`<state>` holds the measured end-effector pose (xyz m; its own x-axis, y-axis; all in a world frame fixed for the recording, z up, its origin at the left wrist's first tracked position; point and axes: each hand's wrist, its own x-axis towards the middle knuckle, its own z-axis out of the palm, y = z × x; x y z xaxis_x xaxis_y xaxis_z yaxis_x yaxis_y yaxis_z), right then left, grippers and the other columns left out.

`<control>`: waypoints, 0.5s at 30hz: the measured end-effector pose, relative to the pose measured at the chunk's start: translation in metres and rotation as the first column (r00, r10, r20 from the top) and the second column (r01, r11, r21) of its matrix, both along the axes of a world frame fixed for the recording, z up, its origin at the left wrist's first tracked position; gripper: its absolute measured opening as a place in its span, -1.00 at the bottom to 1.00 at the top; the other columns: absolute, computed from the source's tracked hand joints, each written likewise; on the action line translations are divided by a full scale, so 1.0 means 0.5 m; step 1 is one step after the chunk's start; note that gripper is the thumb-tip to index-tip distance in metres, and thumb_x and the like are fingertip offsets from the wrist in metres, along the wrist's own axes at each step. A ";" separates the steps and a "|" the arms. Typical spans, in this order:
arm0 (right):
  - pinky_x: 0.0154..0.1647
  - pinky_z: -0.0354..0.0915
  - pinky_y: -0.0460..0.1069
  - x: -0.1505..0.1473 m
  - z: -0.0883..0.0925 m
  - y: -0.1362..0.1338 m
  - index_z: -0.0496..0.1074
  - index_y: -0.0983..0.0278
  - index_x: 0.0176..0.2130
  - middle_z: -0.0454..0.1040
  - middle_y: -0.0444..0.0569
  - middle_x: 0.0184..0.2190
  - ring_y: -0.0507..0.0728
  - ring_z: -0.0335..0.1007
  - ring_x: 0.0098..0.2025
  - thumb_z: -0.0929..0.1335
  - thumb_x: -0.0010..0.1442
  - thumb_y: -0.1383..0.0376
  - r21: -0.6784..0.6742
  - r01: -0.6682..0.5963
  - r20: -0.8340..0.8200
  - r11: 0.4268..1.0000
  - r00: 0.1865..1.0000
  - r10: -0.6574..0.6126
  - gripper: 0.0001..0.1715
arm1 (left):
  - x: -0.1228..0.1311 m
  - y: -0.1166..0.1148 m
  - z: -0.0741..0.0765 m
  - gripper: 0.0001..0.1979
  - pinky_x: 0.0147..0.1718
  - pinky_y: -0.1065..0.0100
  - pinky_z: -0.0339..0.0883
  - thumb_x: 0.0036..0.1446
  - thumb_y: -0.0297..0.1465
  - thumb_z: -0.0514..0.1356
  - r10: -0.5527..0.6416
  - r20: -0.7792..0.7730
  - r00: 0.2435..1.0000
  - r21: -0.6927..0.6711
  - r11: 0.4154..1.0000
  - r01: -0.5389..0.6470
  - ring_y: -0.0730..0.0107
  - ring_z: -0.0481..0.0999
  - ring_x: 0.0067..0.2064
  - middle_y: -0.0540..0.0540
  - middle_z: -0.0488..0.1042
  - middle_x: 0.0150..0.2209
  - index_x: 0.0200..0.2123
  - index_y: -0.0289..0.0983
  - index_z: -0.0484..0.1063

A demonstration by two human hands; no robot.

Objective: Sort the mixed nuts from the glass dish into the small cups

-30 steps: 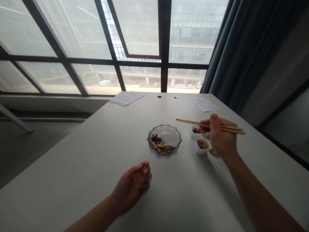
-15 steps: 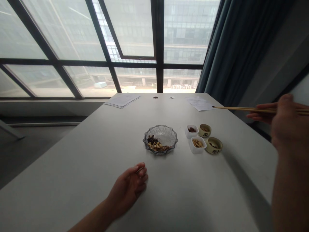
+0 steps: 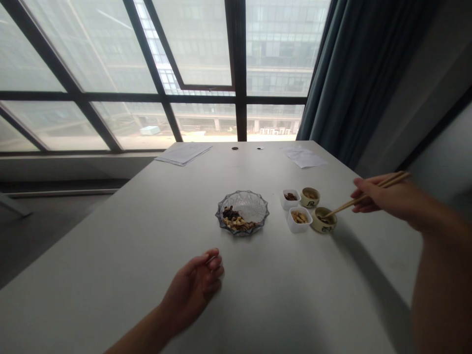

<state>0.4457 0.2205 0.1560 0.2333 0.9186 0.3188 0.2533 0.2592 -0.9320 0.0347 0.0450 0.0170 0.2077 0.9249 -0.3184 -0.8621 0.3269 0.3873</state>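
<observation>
My right hand (image 3: pixel 385 195) is shut on a pair of wooden chopsticks (image 3: pixel 359 200), and their tips reach into a small glazed ceramic cup (image 3: pixel 323 220) holding something dark. Beside it stand a second ceramic cup (image 3: pixel 309 197) and white square cups with dark pieces (image 3: pixel 290 199) and pale pieces (image 3: pixel 299 220). To the left, a cut-glass dish (image 3: pixel 251 205) holds a heap of dark and pale pieces. My left hand (image 3: pixel 193 287) rests on the table near the front, fingers loosely curled and holding nothing.
The pale grey table (image 3: pixel 121 246) runs towards a large window (image 3: pixel 236 59), with a dark curtain (image 3: pixel 352 73) to the right. Two sheets or stacks of paper (image 3: pixel 183 153) (image 3: pixel 303 157) lie at its far edge. The table's right edge lies beneath my right arm.
My right hand has swung down and left from the far right, bringing the chopstick tips into the ceramic cup. My left hand stays in place, and the view has shifted slightly.
</observation>
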 end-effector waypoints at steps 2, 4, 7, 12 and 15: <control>-0.74 0.48 0.14 -0.022 -0.001 0.003 0.53 0.31 -0.58 0.54 0.16 -0.62 0.31 0.51 -0.68 0.58 0.02 0.20 -0.227 -0.036 0.067 0.973 0.996 0.052 -0.68 | 0.000 0.000 0.000 -0.92 -0.59 0.52 0.18 0.18 -0.55 0.25 0.001 -0.005 1.000 0.000 1.000 -0.001 0.54 0.24 -0.49 0.02 0.28 -0.42 -0.23 -0.37 0.45; -0.68 0.51 0.15 -0.036 0.000 0.004 0.53 0.31 -0.55 0.56 0.18 -0.58 0.31 0.54 -0.63 0.55 0.09 0.17 -0.281 -0.027 0.099 0.959 0.993 0.057 -0.68 | -0.001 0.000 -0.001 -0.92 -0.59 0.52 0.18 0.19 -0.55 0.26 -0.001 -0.008 1.000 -0.001 1.000 0.001 0.55 0.24 -0.49 0.03 0.28 -0.42 -0.23 -0.37 0.45; -0.67 0.50 0.14 -0.037 -0.004 0.008 0.53 0.29 -0.55 0.54 0.13 -0.60 0.27 0.53 -0.63 0.54 0.11 0.16 -0.208 -0.020 0.095 0.978 0.995 0.041 -0.66 | -0.001 0.000 -0.003 -0.92 -0.59 0.52 0.18 0.19 -0.55 0.25 -0.005 -0.005 1.000 0.002 1.000 0.005 0.54 0.25 -0.49 0.02 0.29 -0.42 -0.22 -0.38 0.46; -0.71 0.47 0.09 -0.018 -0.011 0.013 0.55 0.28 -0.57 0.50 0.03 -0.68 0.23 0.48 -0.70 0.56 0.07 0.15 -0.002 -0.092 0.047 0.996 0.995 0.092 -0.67 | -0.001 0.001 -0.003 -0.93 -0.59 0.52 0.20 0.19 -0.55 0.25 -0.005 -0.001 1.000 0.002 1.000 0.005 0.54 0.26 -0.49 0.02 0.30 -0.42 -0.22 -0.39 0.46; -0.71 0.47 0.08 -0.022 0.002 0.001 0.55 0.28 -0.56 0.52 0.05 -0.67 0.23 0.49 -0.71 0.54 0.11 0.14 0.007 -0.033 0.069 0.999 0.997 0.032 -0.65 | 0.000 0.001 -0.002 -0.92 -0.60 0.52 0.20 0.18 -0.55 0.25 -0.002 0.000 1.000 0.001 1.000 0.002 0.53 0.26 -0.49 0.02 0.29 -0.42 -0.22 -0.38 0.46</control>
